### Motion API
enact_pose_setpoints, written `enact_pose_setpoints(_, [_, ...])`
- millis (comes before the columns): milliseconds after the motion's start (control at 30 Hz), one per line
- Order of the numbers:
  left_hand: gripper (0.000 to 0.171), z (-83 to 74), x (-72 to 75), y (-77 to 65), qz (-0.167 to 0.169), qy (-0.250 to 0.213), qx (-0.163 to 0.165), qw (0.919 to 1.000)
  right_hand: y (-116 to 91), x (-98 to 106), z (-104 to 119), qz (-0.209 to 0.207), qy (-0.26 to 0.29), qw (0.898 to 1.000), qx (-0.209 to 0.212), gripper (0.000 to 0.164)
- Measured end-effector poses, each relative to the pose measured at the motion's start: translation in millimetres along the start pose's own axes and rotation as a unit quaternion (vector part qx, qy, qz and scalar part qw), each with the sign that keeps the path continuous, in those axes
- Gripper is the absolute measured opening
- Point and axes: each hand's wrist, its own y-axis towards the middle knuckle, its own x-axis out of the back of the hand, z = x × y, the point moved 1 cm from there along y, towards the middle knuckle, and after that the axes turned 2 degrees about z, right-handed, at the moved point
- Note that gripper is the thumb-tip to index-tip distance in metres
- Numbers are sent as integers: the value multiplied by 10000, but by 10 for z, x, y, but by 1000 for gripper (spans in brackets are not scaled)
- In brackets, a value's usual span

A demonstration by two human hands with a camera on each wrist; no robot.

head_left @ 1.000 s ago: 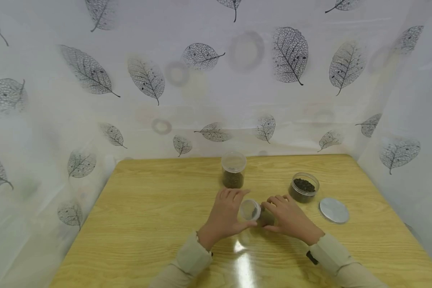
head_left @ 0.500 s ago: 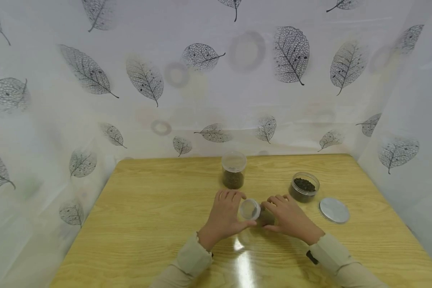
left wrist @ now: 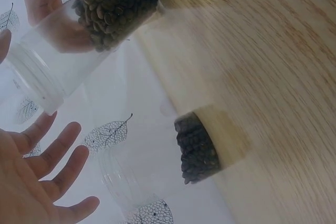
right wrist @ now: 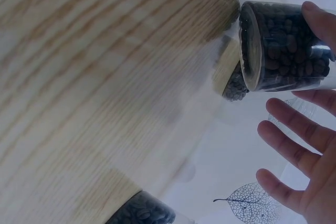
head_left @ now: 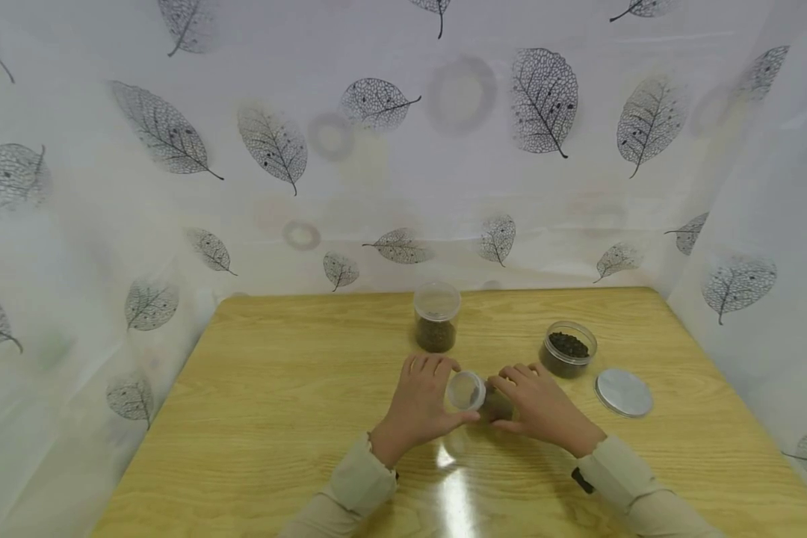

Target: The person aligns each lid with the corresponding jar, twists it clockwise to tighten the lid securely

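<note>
In the head view a clear plastic jar (head_left: 498, 404) part filled with dark, bean-like pieces is tilted between both hands, its round end (head_left: 466, 391) toward the left. My left hand (head_left: 418, 407) holds that end between thumb and index finger; its other fingers are spread in the left wrist view. My right hand (head_left: 545, 409) grips the bottom part, with the thumb (right wrist: 317, 22) on the wall and an index finger opposite. The pieces (left wrist: 118, 11) gather at the bottom end of the jar. I cannot tell whether a clear lid covers the rim (left wrist: 37, 77).
Behind the hands stands a tall clear jar (head_left: 436, 321) with dark pieces in its lower part. To the right are a short open container (head_left: 565, 357) of dark pieces and a silver lid (head_left: 624, 393). Leaf-printed sheeting (head_left: 403, 172) surrounds the wooden table (head_left: 276, 388).
The left index finger, stretched out past the jar a second ago, has drawn back closer to its rim. The jar and the right hand stay about where they were.
</note>
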Motion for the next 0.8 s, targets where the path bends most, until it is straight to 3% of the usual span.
enact_pose_setpoints(800, [65, 43, 22, 41, 164, -33, -16, 9999, 30, 9, 14, 87, -53, 9999, -110, 66])
